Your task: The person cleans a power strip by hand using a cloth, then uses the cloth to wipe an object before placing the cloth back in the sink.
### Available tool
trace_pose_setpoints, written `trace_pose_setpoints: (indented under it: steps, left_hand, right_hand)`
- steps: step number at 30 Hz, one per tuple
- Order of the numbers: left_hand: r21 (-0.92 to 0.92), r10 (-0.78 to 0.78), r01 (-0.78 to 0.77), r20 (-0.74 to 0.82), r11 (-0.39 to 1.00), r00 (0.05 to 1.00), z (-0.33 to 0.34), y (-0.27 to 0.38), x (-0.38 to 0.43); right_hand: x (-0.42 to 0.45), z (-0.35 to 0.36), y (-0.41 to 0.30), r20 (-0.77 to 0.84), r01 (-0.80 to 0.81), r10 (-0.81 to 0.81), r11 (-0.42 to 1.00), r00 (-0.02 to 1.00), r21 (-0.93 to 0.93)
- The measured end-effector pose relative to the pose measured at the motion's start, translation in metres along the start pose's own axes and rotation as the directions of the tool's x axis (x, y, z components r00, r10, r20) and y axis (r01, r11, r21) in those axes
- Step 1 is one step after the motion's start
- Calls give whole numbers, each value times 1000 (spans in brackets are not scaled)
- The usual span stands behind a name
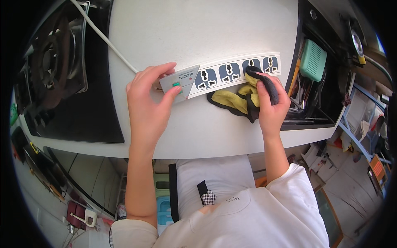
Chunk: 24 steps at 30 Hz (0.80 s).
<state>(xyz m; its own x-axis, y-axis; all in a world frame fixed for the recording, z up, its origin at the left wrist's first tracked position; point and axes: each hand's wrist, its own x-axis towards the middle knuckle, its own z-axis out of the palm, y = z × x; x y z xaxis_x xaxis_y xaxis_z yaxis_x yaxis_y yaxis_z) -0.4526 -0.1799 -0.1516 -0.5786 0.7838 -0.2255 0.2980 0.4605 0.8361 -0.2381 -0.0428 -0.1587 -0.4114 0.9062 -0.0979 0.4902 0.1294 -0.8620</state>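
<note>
A white power strip [214,89] with several dark blue socket faces lies slantwise on the white countertop [198,34]. My left hand [152,93] grips its grey switch end, the thumb beside the green rocker switch [177,86]. From that end a white cord [105,38] runs up to the left. My right hand [273,96] pinches a yellow cloth with dark edging [231,100]. A folded part of this cloth touches the sockets towards the strip's right end. The rest hangs in loose folds along the strip's near side, partly covering one socket.
A black gas hob [99,114] is set into the counter on the left. On the right, a dark sink [316,122] holds a green plastic basket [313,60] and several utensils. The counter's front edge [198,155] runs just before my body.
</note>
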Motion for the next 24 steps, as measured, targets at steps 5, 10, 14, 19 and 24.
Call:
trace_pose_setpoints:
  steps: [5, 10, 14, 19, 24]
  left_hand:
    - [37, 7, -8, 31, 999, 999, 1, 0, 3]
    - [-50, -41, 39, -30, 998, 999, 3, -7, -1]
    - [9, -7, 8, -34, 1000, 999, -2, -7, -8]
    - [-28, -22, 20, -77, 999, 997, -4, -6, -5]
    - [81, 73, -64, -112, 995, 991, 1, -3, -12]
  right_hand:
    - [-1, 0, 1, 5, 24, -24, 999, 1000, 24]
    - [-6, -2, 3, 26, -26, 25, 999, 999, 40]
    - [-8, 0, 3, 22, -47, 46, 996, 999, 71]
    - [-11, 6, 2, -13, -38, 39, 994, 999, 101]
    - [-27, 12, 27, -107, 310, -315, 949, 943, -55]
